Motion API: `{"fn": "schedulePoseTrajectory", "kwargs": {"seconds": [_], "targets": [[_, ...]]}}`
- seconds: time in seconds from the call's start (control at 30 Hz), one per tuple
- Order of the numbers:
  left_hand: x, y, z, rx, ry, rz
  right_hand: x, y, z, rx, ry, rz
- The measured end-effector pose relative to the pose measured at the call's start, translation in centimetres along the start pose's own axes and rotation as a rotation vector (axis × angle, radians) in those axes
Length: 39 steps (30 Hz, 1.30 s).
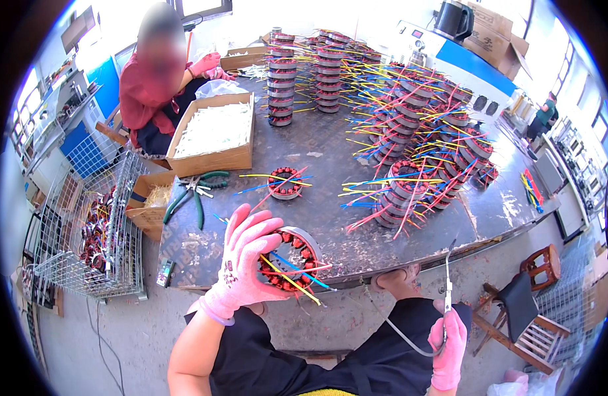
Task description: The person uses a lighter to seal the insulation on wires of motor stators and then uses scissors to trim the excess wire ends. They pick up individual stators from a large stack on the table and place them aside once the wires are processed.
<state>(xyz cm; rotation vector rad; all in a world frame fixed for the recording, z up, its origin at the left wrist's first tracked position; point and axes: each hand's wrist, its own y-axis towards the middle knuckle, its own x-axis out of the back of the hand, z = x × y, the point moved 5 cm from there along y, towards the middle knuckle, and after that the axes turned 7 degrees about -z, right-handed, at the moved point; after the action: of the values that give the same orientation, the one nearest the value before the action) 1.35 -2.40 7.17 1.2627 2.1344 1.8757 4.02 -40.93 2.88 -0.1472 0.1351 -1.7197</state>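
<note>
The left hand (241, 267) is closed around a wound coil ring (292, 259) at the near edge of the surface (330, 142). The right hand (449, 343), below that edge, grips a thin metal tool (447, 280). Beyond the ring lies one loose ring (285, 183); stacked rings (409, 138) suggest much is done.

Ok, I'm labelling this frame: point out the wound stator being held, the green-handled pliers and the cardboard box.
wound stator (297, 254), head view, on its red windings beside the left hand.
green-handled pliers (199, 210), head view, on one green handle.
cardboard box (211, 160), head view, on its near side wall.
</note>
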Motion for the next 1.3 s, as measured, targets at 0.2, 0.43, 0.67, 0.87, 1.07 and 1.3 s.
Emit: {"fn": "schedulePoseTrajectory", "kwargs": {"seconds": [0.2, 0.43, 0.67, 0.87, 1.07, 1.3], "targets": [[-0.3, 0.0, 1.1, 0.148, -0.204, 0.086, -0.8, -0.2, -0.1, -0.02, 0.002, 0.003], [-1.7, -2.5, 3.1, 0.514, -0.529, 0.189, -0.4, 0.1, -0.6, -0.009, 0.021, 0.005], [-2.8, -3.2, 3.6, 0.647, -0.634, 0.204, -0.3, 0.3, -0.8, -0.016, 0.018, -0.003], [-3.0, -3.6, 3.8, 0.661, -0.697, 0.251, -0.3, 0.3, -0.7, -0.017, 0.02, -0.015], [-3.4, -3.5, 3.2, 0.761, -0.791, 0.247, -0.4, 0.5, -1.1, -0.01, 0.016, -0.003], [-3.4, -3.6, 3.1, 0.797, -0.828, 0.245, -0.5, 0.4, -0.9, -0.019, 0.011, -0.002]]}}
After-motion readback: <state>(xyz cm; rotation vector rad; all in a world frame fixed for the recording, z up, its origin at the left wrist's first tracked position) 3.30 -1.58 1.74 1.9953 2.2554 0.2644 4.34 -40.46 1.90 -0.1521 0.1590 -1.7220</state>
